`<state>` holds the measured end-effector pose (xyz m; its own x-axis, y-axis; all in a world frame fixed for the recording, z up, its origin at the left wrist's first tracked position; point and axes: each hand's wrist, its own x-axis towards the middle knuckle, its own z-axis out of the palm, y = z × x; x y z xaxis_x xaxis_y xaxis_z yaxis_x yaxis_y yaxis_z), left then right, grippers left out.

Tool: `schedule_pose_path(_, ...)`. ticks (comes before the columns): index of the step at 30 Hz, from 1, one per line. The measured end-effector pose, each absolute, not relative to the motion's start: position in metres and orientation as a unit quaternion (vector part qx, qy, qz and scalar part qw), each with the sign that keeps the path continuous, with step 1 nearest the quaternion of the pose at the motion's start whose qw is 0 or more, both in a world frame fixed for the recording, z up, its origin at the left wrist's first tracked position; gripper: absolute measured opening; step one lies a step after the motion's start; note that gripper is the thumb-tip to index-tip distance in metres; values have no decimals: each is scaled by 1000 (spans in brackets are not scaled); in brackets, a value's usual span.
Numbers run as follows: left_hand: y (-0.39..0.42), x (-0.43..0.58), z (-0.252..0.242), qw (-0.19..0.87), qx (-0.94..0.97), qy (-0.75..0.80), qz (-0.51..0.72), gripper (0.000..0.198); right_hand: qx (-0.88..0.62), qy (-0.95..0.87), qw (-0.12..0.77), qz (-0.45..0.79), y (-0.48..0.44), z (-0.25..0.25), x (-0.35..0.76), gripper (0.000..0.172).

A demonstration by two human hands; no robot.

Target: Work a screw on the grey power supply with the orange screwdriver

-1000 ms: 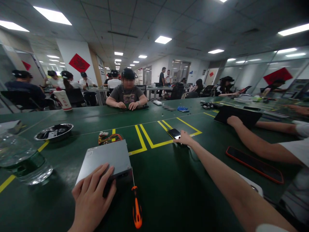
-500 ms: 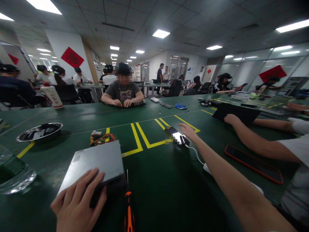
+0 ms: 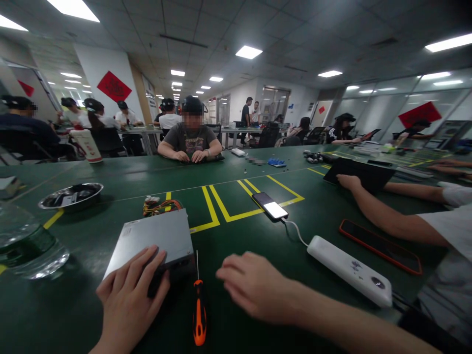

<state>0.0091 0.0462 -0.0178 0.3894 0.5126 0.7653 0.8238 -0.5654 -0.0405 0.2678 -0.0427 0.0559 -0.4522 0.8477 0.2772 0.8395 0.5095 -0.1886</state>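
Observation:
A grey metal computer power supply unit lies on the green table at my left, its bundle of coloured cables behind it. My left hand grips its near edge, fingers over the top and thumb against the front side. To the right of the unit lies a screwdriver with an orange and black handle, its shaft pointing away from me. My right hand is over the table right of the screwdriver, slightly blurred, holding nothing, its fingers loosely bent.
A phone with a lit screen is cabled to a white power bank. An orange-edged phone lies near a co-worker's arm. At left stand a metal bowl and a clear water bottle. Another person sits opposite.
My right hand has drawn back from the lit phone toward me, beside the screwdriver, uncovering the white power bank. My left hand stays on the power supply unit. The view has shifted slightly.

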Motion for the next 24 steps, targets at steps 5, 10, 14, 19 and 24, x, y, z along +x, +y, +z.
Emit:
schedule_pose_path(5,46,8,-19,235,-798,-413,-370,37,-357,-933,11,-52,-65,32,214,55)
schedule_pose_path(10,40,8,-15,228,-802,-411,-369,34,-336,-932,40,-128,-60,26,204,18)
schedule_pose_path(14,37,9,-12,213,-808,-411,-364,33,-348,-921,70,-161,-69,32,194,23)
schedule_pose_path(19,33,10,-9,183,-805,-437,-358,31,-250,-912,248,-209,-86,33,189,22)
schedule_pose_path(24,30,11,-5,149,-806,-457,-347,30,-154,-892,365,-216,-88,25,189,14)
